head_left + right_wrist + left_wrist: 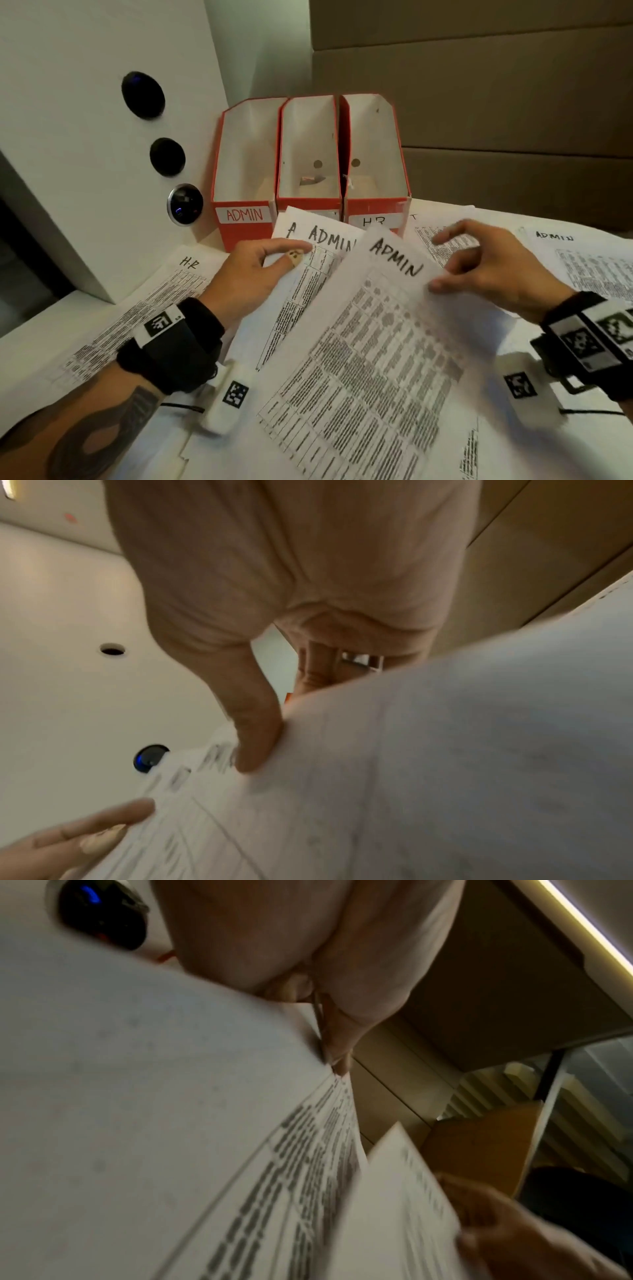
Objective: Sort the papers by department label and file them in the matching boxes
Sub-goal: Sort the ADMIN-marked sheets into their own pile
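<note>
Paper ADMIN sheet (363,346) pinched by R hand (496,267), L hand (253,270) on 2nd sheet (318,253)

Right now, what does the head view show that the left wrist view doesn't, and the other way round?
Only the head view shows the three red boxes, the ADMIN box on the left and the HR box on the right, plus the handwritten ADMIN sheet pinched by the right hand and an HR sheet lying flat. Only the left wrist view shows the left hand from beneath, thumb and fingers pinching the sheets' edge; labels are unreadable there. Both show printed sheets and both hands.
</note>
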### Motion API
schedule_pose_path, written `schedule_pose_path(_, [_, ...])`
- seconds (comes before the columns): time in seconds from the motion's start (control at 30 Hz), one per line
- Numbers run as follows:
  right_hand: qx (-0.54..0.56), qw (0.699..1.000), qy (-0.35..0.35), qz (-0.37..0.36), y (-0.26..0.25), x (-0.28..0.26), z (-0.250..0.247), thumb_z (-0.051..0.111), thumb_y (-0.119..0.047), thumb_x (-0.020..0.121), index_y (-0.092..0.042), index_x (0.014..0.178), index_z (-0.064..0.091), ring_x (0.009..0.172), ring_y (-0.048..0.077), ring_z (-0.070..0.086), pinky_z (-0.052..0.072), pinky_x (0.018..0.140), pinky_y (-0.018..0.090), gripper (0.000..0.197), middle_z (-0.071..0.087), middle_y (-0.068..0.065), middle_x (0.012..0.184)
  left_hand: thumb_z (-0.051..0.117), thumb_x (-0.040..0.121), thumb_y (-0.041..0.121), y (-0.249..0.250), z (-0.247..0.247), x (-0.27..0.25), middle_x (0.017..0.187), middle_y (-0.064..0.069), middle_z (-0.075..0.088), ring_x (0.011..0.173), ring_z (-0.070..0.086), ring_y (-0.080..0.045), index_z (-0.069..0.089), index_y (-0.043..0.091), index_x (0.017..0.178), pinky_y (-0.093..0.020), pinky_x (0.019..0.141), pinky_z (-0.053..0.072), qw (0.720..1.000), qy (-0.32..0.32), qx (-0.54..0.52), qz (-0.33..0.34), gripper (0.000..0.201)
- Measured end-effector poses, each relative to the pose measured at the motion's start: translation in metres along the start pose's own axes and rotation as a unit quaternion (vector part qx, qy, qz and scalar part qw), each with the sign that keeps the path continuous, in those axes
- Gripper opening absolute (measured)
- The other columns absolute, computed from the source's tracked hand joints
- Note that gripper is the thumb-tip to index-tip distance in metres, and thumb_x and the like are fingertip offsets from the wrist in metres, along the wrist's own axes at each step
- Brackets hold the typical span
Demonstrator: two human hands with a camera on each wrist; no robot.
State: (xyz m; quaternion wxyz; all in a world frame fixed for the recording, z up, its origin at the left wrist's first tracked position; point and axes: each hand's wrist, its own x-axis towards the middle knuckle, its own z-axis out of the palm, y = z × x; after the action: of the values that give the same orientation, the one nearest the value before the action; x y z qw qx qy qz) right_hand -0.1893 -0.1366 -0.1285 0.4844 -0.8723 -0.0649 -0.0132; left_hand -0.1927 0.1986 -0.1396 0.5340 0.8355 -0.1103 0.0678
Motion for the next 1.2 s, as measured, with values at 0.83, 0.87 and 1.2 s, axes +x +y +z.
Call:
schedule_pose_path(0.83, [0.269,0.909,0.14,-0.285,-0.078,-0.011,0.009,0.075,-0.016,0.092,-0.007,0.124,0.066,0.117,0.029,0.071,0.058,0.098,0.054,0.034,0.074,0.008,0.124,0.084,0.088,0.01,0.101,0.003,-0.001,0.097,0.016,0.08,0.101,0.076,-0.008,0.072,0.02,0.108,-0.032,0.092,0.06,0.939,0.188,-0.182,0.224,0.026])
schedule_pose_path(0.87, [0.249,0.922,0.135,-0.262,-0.07,-0.013,0.015,0.075,-0.021,0.091,-0.009,0.125,0.066,0.118,0.029,0.07,0.057,0.1,0.055,0.037,0.074,0.008,0.125,0.083,0.089,0.008,0.091,0.013,-0.006,0.095,0.021,0.08,0.098,0.075,-0.002,0.071,0.023,0.105,-0.028,0.091,0.061,0.947,0.175,-0.17,0.208,0.026])
schedule_pose_path(1.2, [0.269,0.925,0.127,-0.237,-0.072,-0.005,0.016,0.071,-0.024,0.092,-0.012,0.126,0.065,0.118,0.036,0.068,0.054,0.1,0.062,0.036,0.072,0.014,0.126,0.082,0.091,0.009,0.088,0.013,0.005,0.102,0.015,0.079,0.106,0.074,-0.006,0.07,0.029,0.104,-0.033,0.101,0.059,0.952,0.163,-0.179,0.187,0.026])
